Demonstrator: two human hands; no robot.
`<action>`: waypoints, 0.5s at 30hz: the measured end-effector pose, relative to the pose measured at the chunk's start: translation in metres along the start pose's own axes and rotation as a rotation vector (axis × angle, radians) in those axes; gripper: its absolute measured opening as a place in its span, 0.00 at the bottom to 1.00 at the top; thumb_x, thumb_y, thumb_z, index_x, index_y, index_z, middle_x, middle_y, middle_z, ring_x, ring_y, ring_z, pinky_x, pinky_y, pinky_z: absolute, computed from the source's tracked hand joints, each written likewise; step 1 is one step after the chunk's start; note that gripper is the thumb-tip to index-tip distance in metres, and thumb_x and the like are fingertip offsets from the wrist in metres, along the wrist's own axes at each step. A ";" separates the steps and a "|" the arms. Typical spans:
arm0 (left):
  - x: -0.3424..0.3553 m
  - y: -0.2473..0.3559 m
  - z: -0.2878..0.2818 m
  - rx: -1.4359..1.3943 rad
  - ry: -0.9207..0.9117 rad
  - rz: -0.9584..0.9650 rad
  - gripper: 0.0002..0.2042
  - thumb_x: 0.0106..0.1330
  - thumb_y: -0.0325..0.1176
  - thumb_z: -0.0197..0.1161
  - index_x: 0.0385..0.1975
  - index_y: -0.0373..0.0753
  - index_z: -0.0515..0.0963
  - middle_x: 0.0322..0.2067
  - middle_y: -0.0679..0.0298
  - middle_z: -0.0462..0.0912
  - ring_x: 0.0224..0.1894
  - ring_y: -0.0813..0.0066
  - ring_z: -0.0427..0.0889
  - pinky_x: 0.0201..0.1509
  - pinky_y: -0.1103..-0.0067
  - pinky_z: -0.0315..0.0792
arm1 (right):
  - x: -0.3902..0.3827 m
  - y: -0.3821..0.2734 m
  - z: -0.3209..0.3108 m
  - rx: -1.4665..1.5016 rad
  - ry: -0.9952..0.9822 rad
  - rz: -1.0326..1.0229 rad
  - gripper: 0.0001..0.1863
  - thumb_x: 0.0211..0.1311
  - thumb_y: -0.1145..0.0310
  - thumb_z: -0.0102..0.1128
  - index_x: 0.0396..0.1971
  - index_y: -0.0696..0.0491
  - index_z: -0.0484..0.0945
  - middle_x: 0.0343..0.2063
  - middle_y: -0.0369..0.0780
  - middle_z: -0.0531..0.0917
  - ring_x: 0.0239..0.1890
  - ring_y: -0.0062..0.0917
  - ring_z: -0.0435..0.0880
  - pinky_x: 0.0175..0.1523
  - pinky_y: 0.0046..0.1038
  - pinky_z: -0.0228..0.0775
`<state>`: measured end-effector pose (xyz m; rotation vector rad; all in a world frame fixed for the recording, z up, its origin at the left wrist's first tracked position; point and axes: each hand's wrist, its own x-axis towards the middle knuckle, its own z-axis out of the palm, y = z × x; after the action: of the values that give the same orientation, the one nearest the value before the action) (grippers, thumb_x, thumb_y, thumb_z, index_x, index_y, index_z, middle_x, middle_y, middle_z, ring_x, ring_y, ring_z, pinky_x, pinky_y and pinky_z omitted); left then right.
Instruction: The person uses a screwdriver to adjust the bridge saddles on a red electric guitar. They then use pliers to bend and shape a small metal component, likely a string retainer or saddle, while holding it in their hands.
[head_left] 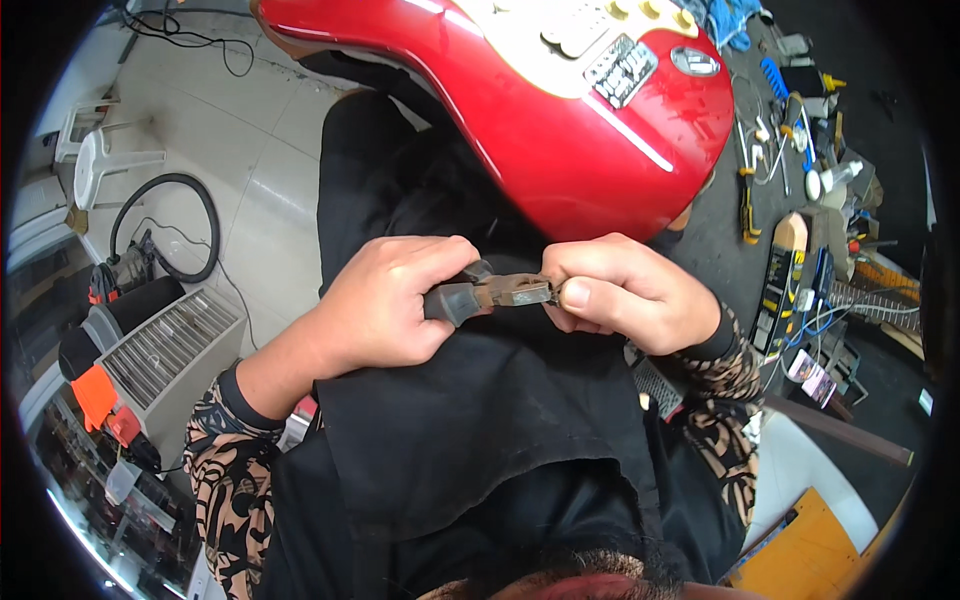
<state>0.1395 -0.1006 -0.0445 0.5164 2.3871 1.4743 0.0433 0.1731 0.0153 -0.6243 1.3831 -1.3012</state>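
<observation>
My left hand (385, 300) is wrapped round the dark handles of a pair of worn pliers (512, 290), held over my lap. The jaws point right, toward my right hand (630, 292). Thumb and finger of that hand pinch together right at the jaw tip, on a small piece mostly hidden by the fingers; I cannot make out what it is. Just beyond my hands a red electric guitar body (580, 150) with a cream pickguard lies across my knees and the edge of the bench. A black apron (470, 420) covers my lap.
A dark workbench (715, 215) on the right carries a screwdriver (748, 205), a yellow-and-black level-like bar (780, 280), a clear bottle (840, 177), cables and a phone (812, 378). To the left are a white stool (95, 165), a black hose (210, 215) and a slatted metal box (170, 345).
</observation>
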 end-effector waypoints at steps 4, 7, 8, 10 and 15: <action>-0.014 -0.012 0.007 0.049 -0.044 0.057 0.15 0.48 0.22 0.69 0.38 0.35 0.80 0.30 0.54 0.82 0.35 0.45 0.84 0.37 0.60 0.76 | 0.000 0.022 0.009 -0.136 -0.094 -0.070 0.18 0.87 0.61 0.52 0.36 0.58 0.73 0.25 0.41 0.74 0.28 0.29 0.71 0.37 0.35 0.66; -0.022 -0.015 0.011 0.074 -0.111 0.028 0.16 0.47 0.24 0.70 0.38 0.36 0.78 0.32 0.55 0.83 0.37 0.46 0.85 0.38 0.59 0.77 | 0.000 0.034 0.019 -0.179 -0.076 -0.082 0.18 0.87 0.61 0.53 0.34 0.58 0.70 0.24 0.43 0.71 0.26 0.36 0.70 0.35 0.38 0.65; -0.024 -0.016 0.013 0.079 -0.120 0.022 0.16 0.47 0.24 0.70 0.38 0.37 0.77 0.32 0.55 0.83 0.37 0.46 0.85 0.38 0.59 0.78 | -0.001 0.039 0.023 -0.175 -0.057 -0.100 0.18 0.86 0.61 0.53 0.34 0.57 0.70 0.23 0.44 0.71 0.25 0.37 0.69 0.35 0.38 0.65; -0.026 -0.016 0.014 0.090 -0.137 0.008 0.15 0.48 0.23 0.69 0.38 0.36 0.78 0.31 0.54 0.83 0.36 0.46 0.85 0.38 0.59 0.77 | -0.003 0.049 0.029 -0.173 -0.023 -0.111 0.17 0.85 0.62 0.54 0.33 0.57 0.70 0.23 0.45 0.72 0.26 0.40 0.72 0.35 0.39 0.66; -0.026 -0.013 0.015 0.136 -0.166 -0.019 0.13 0.50 0.22 0.68 0.37 0.34 0.80 0.31 0.52 0.83 0.36 0.44 0.85 0.38 0.59 0.77 | -0.010 0.052 0.040 -0.331 0.077 -0.088 0.16 0.83 0.63 0.56 0.33 0.57 0.71 0.24 0.46 0.75 0.28 0.45 0.77 0.35 0.41 0.68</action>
<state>0.1671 -0.1055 -0.0611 0.6198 2.3639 1.2163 0.0973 0.1820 -0.0216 -0.8735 1.6683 -1.1833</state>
